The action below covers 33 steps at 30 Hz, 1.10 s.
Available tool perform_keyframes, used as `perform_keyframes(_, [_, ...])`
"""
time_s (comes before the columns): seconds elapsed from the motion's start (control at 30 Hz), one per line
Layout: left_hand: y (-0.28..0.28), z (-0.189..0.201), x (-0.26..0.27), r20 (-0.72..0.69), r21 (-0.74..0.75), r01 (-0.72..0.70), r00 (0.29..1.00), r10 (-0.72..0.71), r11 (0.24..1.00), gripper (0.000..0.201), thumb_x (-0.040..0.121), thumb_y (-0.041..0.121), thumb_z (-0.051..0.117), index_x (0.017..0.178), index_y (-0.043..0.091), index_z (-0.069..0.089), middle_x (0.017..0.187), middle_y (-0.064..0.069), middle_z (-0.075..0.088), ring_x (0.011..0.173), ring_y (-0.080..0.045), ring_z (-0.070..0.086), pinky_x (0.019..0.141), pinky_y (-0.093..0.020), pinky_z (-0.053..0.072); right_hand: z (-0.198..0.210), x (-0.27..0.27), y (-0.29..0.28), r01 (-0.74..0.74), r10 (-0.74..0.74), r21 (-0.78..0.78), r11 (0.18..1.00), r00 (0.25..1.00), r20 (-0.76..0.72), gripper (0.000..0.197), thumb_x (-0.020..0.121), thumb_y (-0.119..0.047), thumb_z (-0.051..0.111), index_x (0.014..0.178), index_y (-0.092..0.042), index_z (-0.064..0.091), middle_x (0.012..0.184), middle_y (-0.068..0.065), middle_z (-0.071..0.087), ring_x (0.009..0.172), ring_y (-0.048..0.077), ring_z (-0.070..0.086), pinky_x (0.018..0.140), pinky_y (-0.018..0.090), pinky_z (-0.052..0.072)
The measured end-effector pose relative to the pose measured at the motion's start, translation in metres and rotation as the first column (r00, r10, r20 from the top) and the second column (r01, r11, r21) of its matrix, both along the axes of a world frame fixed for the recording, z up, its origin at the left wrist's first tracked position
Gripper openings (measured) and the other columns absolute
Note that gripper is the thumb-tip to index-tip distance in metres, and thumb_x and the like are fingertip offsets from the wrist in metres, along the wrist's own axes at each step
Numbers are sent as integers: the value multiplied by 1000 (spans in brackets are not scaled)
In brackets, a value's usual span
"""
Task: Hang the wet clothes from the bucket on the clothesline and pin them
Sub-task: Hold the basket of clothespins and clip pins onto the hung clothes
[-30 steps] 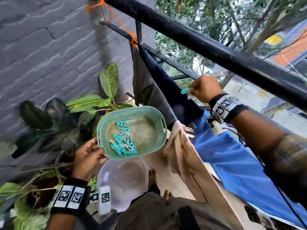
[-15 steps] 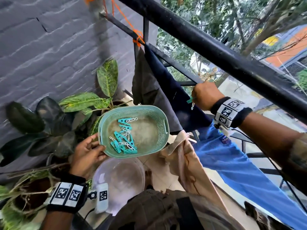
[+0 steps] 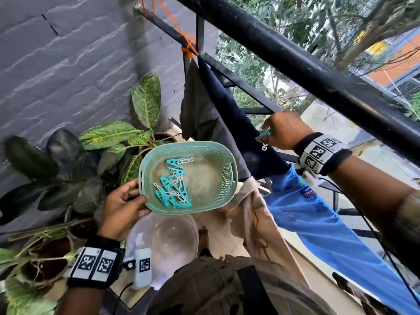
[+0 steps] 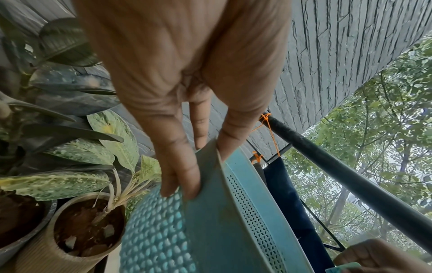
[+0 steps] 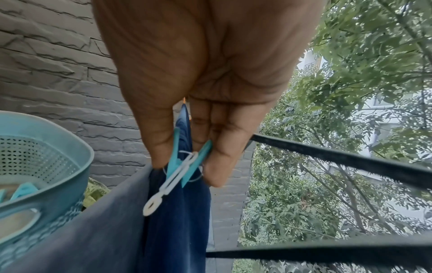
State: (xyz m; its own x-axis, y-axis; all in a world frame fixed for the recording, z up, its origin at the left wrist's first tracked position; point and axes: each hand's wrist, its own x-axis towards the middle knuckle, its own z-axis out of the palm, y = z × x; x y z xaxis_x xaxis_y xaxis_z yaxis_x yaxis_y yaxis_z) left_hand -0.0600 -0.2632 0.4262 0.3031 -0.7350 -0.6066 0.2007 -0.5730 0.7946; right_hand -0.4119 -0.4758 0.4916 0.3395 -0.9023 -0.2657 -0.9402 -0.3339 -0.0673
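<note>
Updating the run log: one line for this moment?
left hand: holds peg basket | right hand: pinches teal peg at navy garment | pinning underway

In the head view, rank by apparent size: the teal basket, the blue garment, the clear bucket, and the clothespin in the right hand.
1. Blue garment
2. Teal basket
3. Clear bucket, partly hidden by the basket, so this ranking against the basket is unsure
4. Clothespin, pinched by the right hand

Soft overcast daylight, wide-angle edge warp, slight motion blur.
</note>
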Motion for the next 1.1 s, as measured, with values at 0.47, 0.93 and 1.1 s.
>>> perform_keyframes(0.47, [10,7,-4,37,-19,8,999,-8,1000,53,91,-11,56,139,10,51,121,-15,66,82,-14,74,61,-25,59,-3,-25,39,396,-333,-73,915,846,417,48,80,-63,67,109,-25,68,79,-9,65,79,11,61,77,27,47])
perform_keyframes(0.93, [46,18,-25,78,-26,43,996,-41,999,56,88,-13,58,139,10,52,105,-10,71,86,-24,73,64,-31,61,-34,128,118,-333,287,193,923,930,231,28,84,-34,66,108,-21,71,103,6,72,102,29,64,88,34,51])
perform_keyframes(1.1, [72,15,-37,68,-22,23,997,-21,1000,54,88,-16,55,134,12,56,96,-2,75,82,-18,73,62,-30,61,-72,158,140,-271,246,253,929,961,126,29,88,-25,60,110,-8,67,106,16,68,100,34,64,82,36,54])
